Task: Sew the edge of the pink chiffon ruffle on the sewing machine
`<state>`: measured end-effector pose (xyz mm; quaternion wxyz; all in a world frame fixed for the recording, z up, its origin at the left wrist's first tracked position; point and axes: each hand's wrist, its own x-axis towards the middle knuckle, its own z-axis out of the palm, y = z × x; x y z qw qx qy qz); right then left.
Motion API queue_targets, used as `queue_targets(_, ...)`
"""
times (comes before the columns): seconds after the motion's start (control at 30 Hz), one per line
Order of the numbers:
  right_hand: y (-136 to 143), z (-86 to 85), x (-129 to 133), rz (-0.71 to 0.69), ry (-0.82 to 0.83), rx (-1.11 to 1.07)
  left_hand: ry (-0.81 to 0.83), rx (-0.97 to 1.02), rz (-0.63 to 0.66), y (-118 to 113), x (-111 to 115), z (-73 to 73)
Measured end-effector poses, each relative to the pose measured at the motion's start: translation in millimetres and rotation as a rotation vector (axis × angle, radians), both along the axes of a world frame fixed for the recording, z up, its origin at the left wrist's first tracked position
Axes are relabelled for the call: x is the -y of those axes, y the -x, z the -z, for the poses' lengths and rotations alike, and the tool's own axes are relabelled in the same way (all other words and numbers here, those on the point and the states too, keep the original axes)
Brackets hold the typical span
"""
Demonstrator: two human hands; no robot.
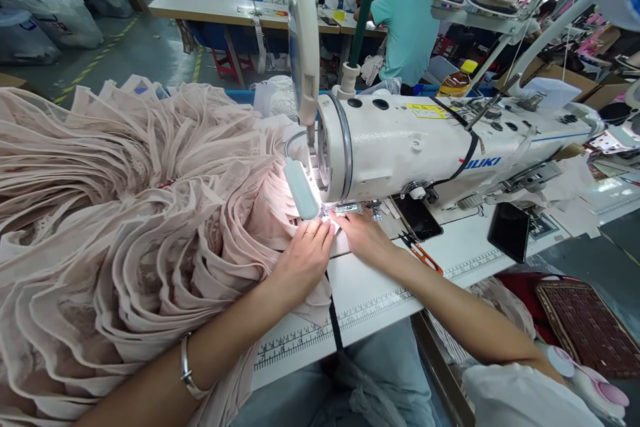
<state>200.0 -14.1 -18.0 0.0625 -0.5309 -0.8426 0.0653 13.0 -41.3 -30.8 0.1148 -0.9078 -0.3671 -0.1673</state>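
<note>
A big heap of ruffled pale pink fabric (125,213) is spilling across the left of the table (380,293). The left hand (304,255) is lying flat, fingers spread, pressing the fabric's edge down beside the needle. The right hand (363,235) is pressing flat just beside it, under the white sewing machine (450,147). Orange snips (423,255) are lying nearby.

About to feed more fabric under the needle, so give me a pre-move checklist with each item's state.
1. Left hand flat on the pink fabric: ok.
2. Right hand beside the presser foot, fingers clear of the needle: cannot tell, glare hides it.
3. Work lamp lit over the needle area: ok.
4. Fabric edge lined up under the foot: cannot tell.
5. Snips lying clear of both hands on the table: ok.
</note>
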Motion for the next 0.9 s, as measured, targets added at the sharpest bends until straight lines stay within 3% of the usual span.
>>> queue_targets(0.13,-5.0,8.6,-1.6,0.004,-0.002,-0.229,0.064,-0.051,-0.031,10.7,-5.2,-13.6)
queue_targets(0.23,-8.8,13.9,-1.2,0.018,0.002,-0.322,0.103,0.026,-0.011,18.8,-10.8,-12.7)
queue_targets(0.4,-11.4,14.9,1.3,-0.069,-0.049,-0.286,0.063,0.071,0.018,21.7,-15.3,-5.3)
queue_targets(0.53,-11.1,12.4,5.5,-0.146,-0.079,-0.226,0.010,0.038,0.015,20.1,-19.2,-8.0)
queue_targets(0.67,-8.9,10.3,8.6,-0.154,-0.120,-0.166,0.066,-0.022,0.032,18.8,-22.9,-12.4)
queue_targets(0.9,-3.6,3.1,15.9,-0.127,-0.168,-0.108,0.239,-0.039,-0.107,19.0,-16.1,-28.4)
